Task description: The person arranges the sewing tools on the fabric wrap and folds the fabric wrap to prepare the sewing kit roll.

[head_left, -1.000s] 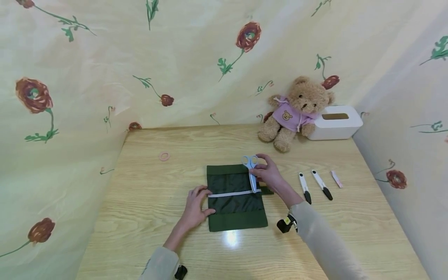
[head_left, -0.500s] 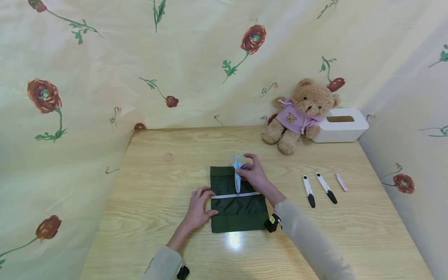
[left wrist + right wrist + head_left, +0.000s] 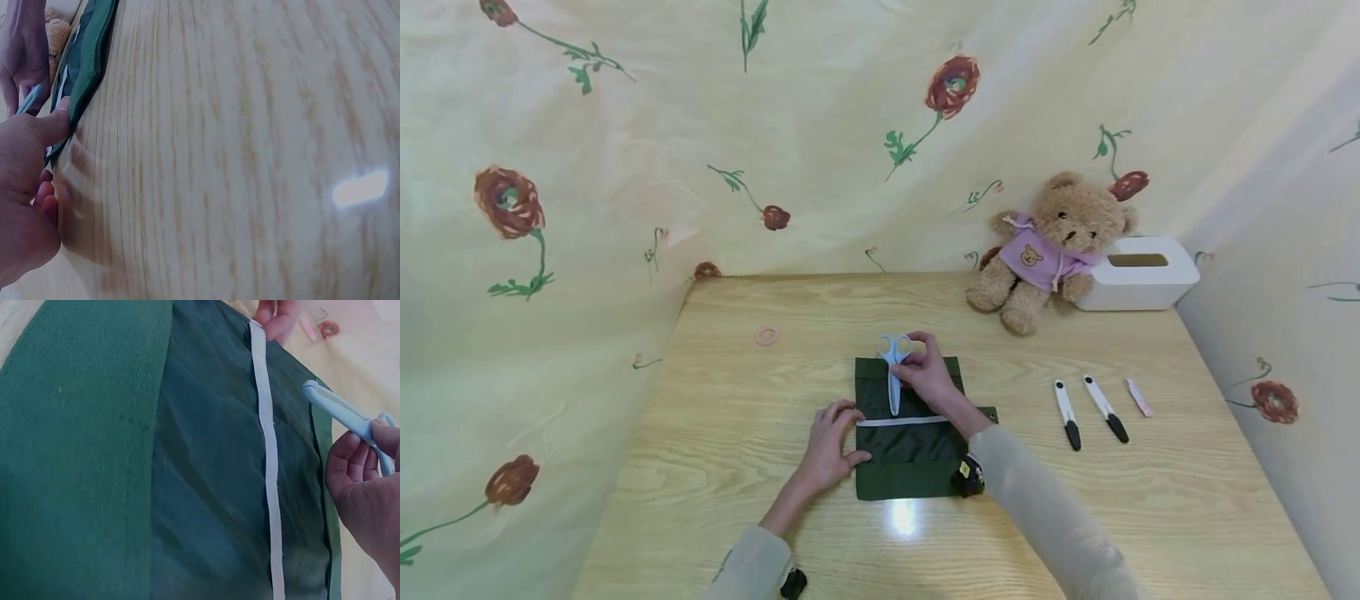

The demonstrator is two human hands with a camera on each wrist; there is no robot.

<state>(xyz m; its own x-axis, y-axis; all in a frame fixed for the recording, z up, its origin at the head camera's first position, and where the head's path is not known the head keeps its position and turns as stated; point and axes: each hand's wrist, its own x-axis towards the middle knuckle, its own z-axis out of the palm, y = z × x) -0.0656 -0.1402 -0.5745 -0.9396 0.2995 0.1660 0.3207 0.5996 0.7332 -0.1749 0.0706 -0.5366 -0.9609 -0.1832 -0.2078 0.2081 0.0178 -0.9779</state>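
My right hand [image 3: 925, 375] pinches a pair of light-blue scissors [image 3: 894, 392], handle loops toward the back and the covered-looking blades toward me. They are above the upper half of a dark green fabric organizer [image 3: 910, 479]; in the right wrist view the scissors [image 3: 340, 412] slant over its far edge, tip near the white elastic band [image 3: 270, 450]. My left hand [image 3: 827, 450] rests at the organizer's left edge, thumb on the cloth and a fingertip by the band's left end. The left wrist view shows that thumb [image 3: 59, 119] on the green edge.
Two white-and-black pen-like tools [image 3: 1067, 415] [image 3: 1106, 408] and a small pink strip-shaped item [image 3: 1138, 397] lie to the right. At the back left is a pink ring [image 3: 767, 336]. A teddy bear [image 3: 1041, 254] leans on a white tissue box [image 3: 1138, 287] at the back right.
My right hand has carried the scissors leftward over the organizer, from its right side to left of its middle. My left hand stays at the left edge. The head view has shifted slightly.
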